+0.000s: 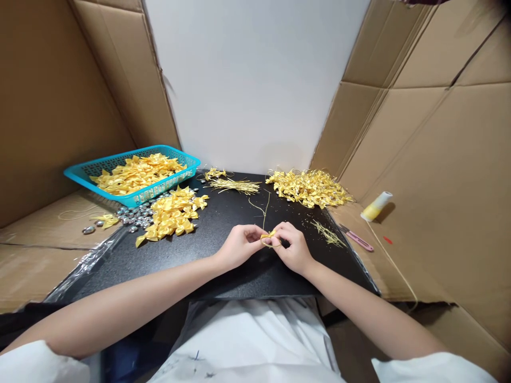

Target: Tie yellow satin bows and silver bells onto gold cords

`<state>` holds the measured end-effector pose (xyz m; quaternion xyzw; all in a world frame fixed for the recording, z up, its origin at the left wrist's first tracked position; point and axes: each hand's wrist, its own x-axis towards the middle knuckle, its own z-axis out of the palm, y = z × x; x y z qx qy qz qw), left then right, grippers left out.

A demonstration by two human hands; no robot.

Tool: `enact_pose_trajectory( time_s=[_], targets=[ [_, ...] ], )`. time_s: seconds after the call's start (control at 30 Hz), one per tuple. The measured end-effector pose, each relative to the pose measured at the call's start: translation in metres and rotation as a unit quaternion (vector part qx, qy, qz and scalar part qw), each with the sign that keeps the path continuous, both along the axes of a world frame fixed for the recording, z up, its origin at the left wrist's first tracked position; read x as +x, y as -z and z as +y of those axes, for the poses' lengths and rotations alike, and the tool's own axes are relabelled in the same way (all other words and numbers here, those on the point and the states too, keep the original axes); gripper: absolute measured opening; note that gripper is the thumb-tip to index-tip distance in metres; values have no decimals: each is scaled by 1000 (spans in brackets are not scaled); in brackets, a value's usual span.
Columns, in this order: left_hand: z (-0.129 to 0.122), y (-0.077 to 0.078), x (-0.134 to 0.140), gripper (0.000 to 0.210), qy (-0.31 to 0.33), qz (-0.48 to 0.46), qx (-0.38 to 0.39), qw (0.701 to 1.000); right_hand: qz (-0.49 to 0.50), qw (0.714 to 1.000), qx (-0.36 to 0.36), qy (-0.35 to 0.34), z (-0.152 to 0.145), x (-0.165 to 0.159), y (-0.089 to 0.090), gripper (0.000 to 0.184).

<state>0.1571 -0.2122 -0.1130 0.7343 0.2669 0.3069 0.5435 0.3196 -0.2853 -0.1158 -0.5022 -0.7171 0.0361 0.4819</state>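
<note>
Over the front middle of the black tabletop [223, 266], my left hand [241, 246] and my right hand [293, 246] meet at the fingertips. Both are closed in a pinch on a small yellow ribbon bow [270, 234]. A gold cord [264, 213] runs up from the bow and splits into two loose ends; a loop of it curves below the fingers. Part of the bow is hidden by my fingers, so I cannot tell how the cord passes round it.
A turquoise basket [138, 200] of yellow bows stands back left, beside loose bows [171, 213] and silver beads [138, 214]. Cut gold cords [235, 185] and a heap of corded bows [309, 187] lie behind. At right are cord scraps [329, 234], a pink cutter [359, 240] and a thread spool [376, 206].
</note>
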Motion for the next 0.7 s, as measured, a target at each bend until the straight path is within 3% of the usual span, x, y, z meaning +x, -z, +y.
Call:
enact_pose_trajectory(
  time_s=[0.13,0.2,0.33,0.47,0.53,0.6,0.7],
  targets=[
    [3,1,1,35,-22,5,-11,1000,9,997,11,81,-3,-2,1,33],
    [6,2,1,34,-38,14,-7,999,19,996,-5,84,-8,-5,2,39],
    [9,3,0,30,-42,35,21,998,1,998,-35,60,-14,-12,0,18],
    [5,-5,-3,22,-41,94,124,987,-35,984,-106,142,-8,-16,-9,31],
    [2,-10,-4,16,-37,122,191,973,-43,972,-159,166,-2,-15,-14,29],
    [0,-15,-5,13,-36,137,249,958,-36,963,-211,162,3,-12,-17,21],
    [-1,-16,-5,12,-35,147,299,942,-12,958,-263,111,10,-8,-19,25]
  ],
)
